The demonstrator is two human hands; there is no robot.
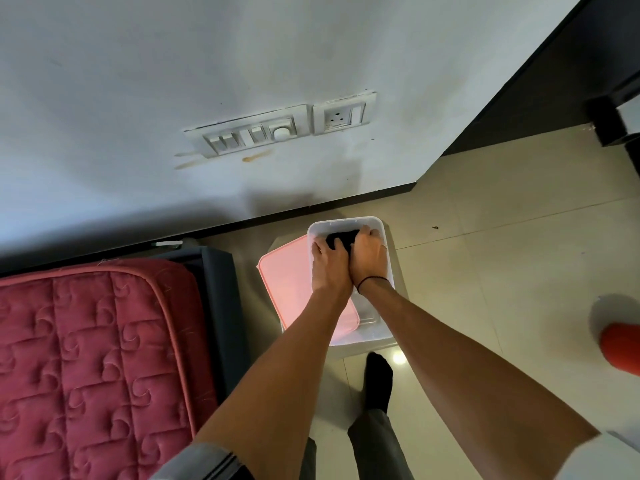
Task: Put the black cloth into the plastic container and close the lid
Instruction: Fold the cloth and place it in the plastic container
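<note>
Left hand: reaching into the plastic container, palm down, fingers spread and pressing on the near-left side of the black cloth; not closed around it.
Right hand: lying just beside the left hand, fingers curling over the far-right edge of the cloth, gripping it; a thin black band is circling the wrist.
Black cloth: sitting bunched inside the far end of the container, mostly hidden under both hands.
Plastic container: a clear rectangular tub standing on the tiled floor, close to the wall skirting, top open.
Lid: pink, lying off the tub on its left side, its right edge overlapping the tub's rim.
Mattress: red and quilted, lying to the left, well apart from the container.
Foot: wearing a black sock, standing just behind the tub.
</note>
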